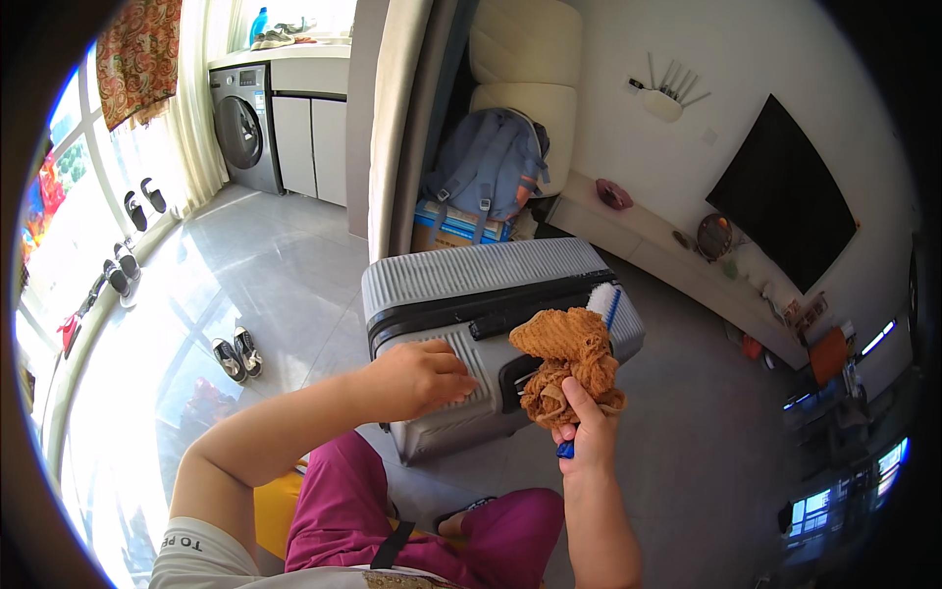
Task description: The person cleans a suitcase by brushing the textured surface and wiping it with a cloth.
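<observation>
At the middle of the frame, the grey suitcase (pixel 491 263) could shift on the smooth floor (pixel 304 294) if leaned on unevenly. The left hand (pixel 430 378) curls over its ribbed side; whether it grips anything I cannot tell. Right of centre, the right hand (pixel 587 422) grips a bunched brown cloth (pixel 567 355) together with a brush (pixel 603 299); this shared hold could let either slip, and loose folds could snag.

A silver-grey hard suitcase (pixel 481 277) with ribbed shell, closed, black band around its middle, resting on the floor (pixel 319 280), a brown crinkled cloth (pixel 574 344), bunched and held over it, a blue-and-white brush (pixel 602 298), bristles upward, partly hidden behind cloth.
</observation>
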